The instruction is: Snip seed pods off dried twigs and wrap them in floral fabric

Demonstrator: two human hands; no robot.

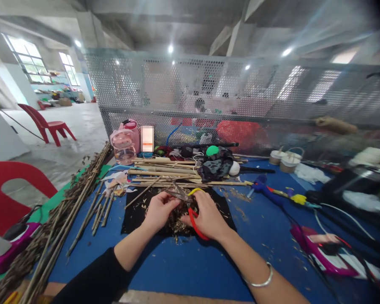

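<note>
My right hand (208,214) grips a pair of scissors (181,196) with red and yellow handles. Their blades point left, spread apart, above my left hand's fingertips. My left hand (160,213) is closed, thumb against fingers, just under the blades; what it pinches is too small to make out. Below both hands lies a heap of dry brown plant clippings (178,226), spread on a black cloth (131,215). A thin stick (142,193) lies across the cloth's left side.
Behind the cloth lie several bamboo sticks (164,171). Short cut stems (106,209) and a long bundle of dried branches (61,211) are on the left. A pink-topped bottle (125,147), two small buckets (289,161) and a magenta device (327,255) stand around the blue table (190,270).
</note>
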